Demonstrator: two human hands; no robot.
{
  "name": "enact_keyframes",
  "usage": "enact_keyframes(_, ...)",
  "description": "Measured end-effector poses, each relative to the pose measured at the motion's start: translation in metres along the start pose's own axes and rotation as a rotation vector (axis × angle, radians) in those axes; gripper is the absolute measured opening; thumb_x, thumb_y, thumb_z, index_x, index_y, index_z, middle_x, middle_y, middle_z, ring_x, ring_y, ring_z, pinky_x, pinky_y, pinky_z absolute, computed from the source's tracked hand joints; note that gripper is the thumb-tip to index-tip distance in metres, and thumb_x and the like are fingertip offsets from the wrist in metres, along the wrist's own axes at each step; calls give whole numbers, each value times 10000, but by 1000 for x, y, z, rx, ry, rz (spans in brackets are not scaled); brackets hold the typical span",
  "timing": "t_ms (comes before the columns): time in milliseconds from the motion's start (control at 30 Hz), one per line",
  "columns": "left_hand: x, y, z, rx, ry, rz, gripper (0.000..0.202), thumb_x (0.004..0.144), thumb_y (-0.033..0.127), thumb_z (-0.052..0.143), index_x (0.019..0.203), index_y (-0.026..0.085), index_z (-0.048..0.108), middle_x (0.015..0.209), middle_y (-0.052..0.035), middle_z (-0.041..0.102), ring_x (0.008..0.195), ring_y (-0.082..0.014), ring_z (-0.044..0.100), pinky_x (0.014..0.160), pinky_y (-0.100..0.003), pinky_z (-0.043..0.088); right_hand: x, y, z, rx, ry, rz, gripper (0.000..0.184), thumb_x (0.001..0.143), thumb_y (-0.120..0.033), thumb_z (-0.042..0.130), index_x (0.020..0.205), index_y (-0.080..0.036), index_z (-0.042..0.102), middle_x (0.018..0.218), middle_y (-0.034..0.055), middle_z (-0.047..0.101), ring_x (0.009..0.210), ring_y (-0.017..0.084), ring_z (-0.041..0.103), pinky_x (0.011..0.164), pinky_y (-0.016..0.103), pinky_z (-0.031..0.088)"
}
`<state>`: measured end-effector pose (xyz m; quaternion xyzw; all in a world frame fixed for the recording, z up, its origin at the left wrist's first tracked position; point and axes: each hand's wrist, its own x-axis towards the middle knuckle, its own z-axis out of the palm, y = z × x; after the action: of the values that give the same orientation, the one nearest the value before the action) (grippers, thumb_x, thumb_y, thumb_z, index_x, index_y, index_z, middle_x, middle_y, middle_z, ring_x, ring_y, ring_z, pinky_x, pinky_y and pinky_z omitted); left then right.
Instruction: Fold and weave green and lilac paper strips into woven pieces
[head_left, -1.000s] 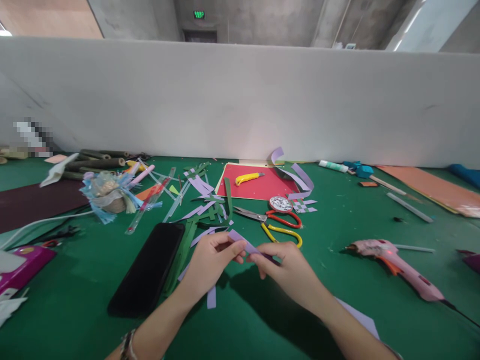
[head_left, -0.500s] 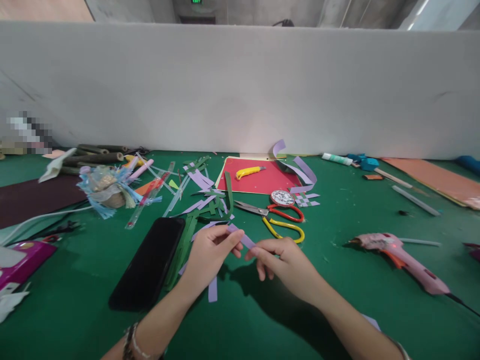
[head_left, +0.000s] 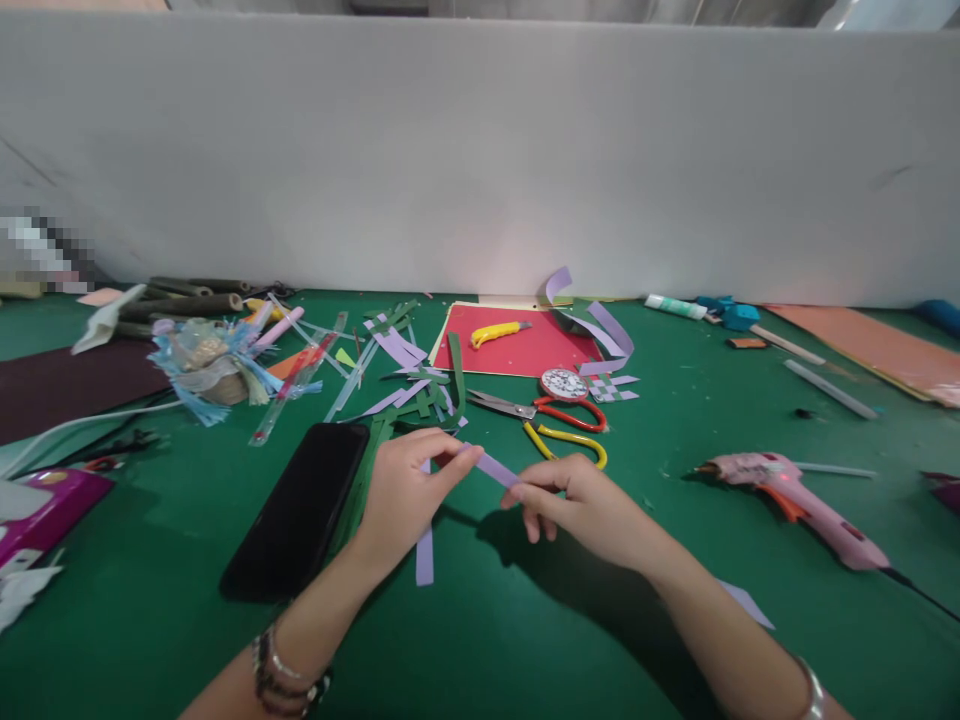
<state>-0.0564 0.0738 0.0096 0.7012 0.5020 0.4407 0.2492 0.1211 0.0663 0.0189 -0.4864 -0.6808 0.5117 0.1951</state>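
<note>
Between my two hands a short purple paper strip (head_left: 496, 470) is stretched, slanting down to the right. My left hand (head_left: 409, 490) pinches its upper left end between thumb and fingers. The lower right end is pinched by my right hand (head_left: 574, 505). Just beyond my hands lie scissors (head_left: 517, 408) with one red and one yellow handle, blades parted. Another purple strip (head_left: 425, 558) rests on the table under my left hand. Long green paper strips (head_left: 364, 475) lie beside that hand, next to a black phone (head_left: 296, 515).
A red paper sheet (head_left: 510, 355) bears a yellow utility knife (head_left: 499, 334). Near it are curled purple strips (head_left: 611, 335), a round patterned tin (head_left: 564, 384) and a woven paper piece (head_left: 613, 388). A pink glue gun (head_left: 802, 505) lies right; a ruler (head_left: 296, 385) lies left.
My hands have drawn slightly apart, showing more of the purple strip between them. The view has tipped down a little.
</note>
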Motion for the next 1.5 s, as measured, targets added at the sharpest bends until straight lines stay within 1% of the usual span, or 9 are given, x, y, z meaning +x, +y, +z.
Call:
enact_keyframes(167,5,-9,-7,261,29,194,228,791,271,472,619,159,571,598,6,576,583,-111,533,572,-208,422,-1,4,-12,-77,-34,39,264,805,-282,421,697,-123,603,477,-23,529,391,48,416,415,159,334)
enact_keyframes(300,4,-9,-2,637,73,592,232,820,257,449,985,153,574,1004,-83,614,948,-204,538,838,-340,381,-2,5,-10,-192,-57,-28,279,822,-281,408,711,-127,612,489,-23,532,416,49,422,442,156,336)
enact_keyframes(367,1,-8,3,711,-25,743,221,849,267,407,936,170,585,979,-56,629,954,-192,539,910,-368,314,-1,5,-7,-259,-93,-83,288,828,-289,411,703,-127,612,495,-21,540,433,50,435,462,157,334)
enact_keyframes(433,-1,-10,7,695,-193,816,266,873,271,358,780,178,589,775,-3,652,777,-145,578,868,-333,337,-1,4,-4,-320,-105,-123,303,834,-295,408,671,-127,601,495,-20,543,442,52,440,477,162,328)
enact_keyframes(567,1,-16,3,632,-439,730,353,891,262,308,633,174,531,539,37,575,510,-112,512,575,-248,360,-1,2,-6,-409,-119,-153,237,805,-242,450,618,-139,553,508,-31,537,451,52,426,479,170,299)
enact_keyframes(767,10,-19,-16,628,-596,522,299,885,265,331,695,175,543,623,37,614,569,-111,535,579,-225,339,-3,3,-13,-447,-122,-141,185,808,-238,452,687,-150,561,545,-37,552,467,49,431,481,167,289)
enact_keyframes(933,7,-17,-10,712,-604,548,268,877,273,348,767,176,573,722,6,636,657,-141,563,635,-254,354,-1,7,-10,-480,-115,-150,227,825,-240,435,660,-148,561,540,-32,565,455,47,432,481,170,289)
enact_keyframes(1167,-3,-12,11,734,-579,585,255,868,270,369,715,168,546,636,0,603,603,-155,553,568,-259,338,2,8,-2,-481,-96,-163,281,836,-260,427,608,-145,546,526,-30,568,443,42,433,489,167,295)
enact_keyframes(1500,5,-13,2,773,-712,438,270,880,276,338,715,168,522,667,4,613,617,-154,563,548,-250,323,2,7,-12,-545,-100,-130,272,823,-250,443,598,-145,554,505,-32,551,446,48,420,495,179,277)
